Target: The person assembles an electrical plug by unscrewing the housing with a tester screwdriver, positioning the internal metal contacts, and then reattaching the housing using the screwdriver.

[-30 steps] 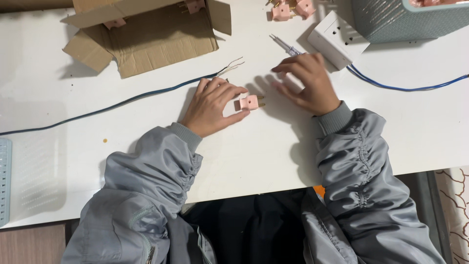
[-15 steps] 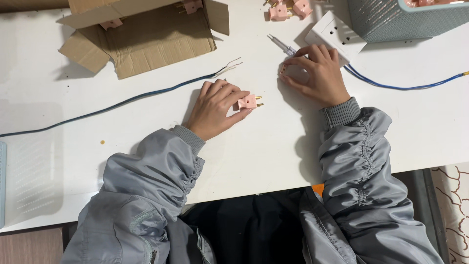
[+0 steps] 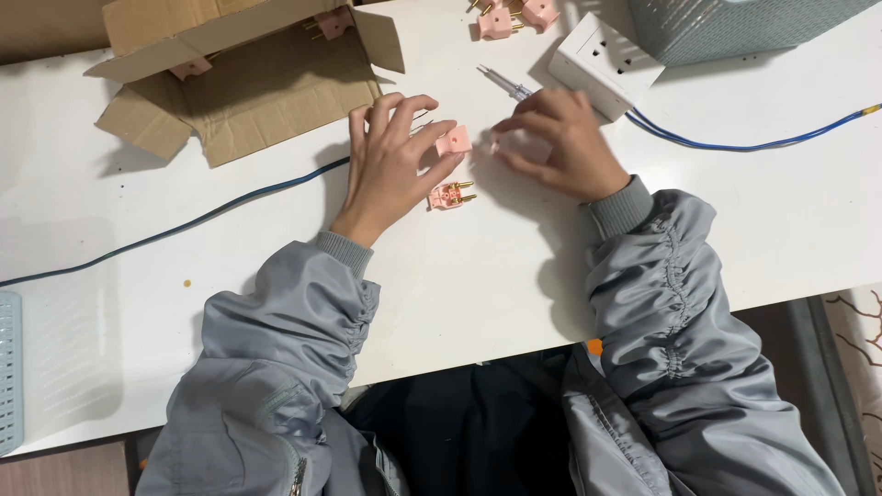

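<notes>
A single head-worn camera looked steeply down, almost straight from above, onto a white table top. It faced away from the wearer's body, so the grey padded jacket sleeves entered from the bottom edge and the far side of the table lay along the top edge. The view sat close: the left hand and right hand lay in the upper middle. No second view overlapped it.

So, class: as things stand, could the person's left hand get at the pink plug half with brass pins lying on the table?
Probably yes. The left hand rests flat right beside the pink plug half, fingertips almost touching it, with only bare white table between them.
</notes>
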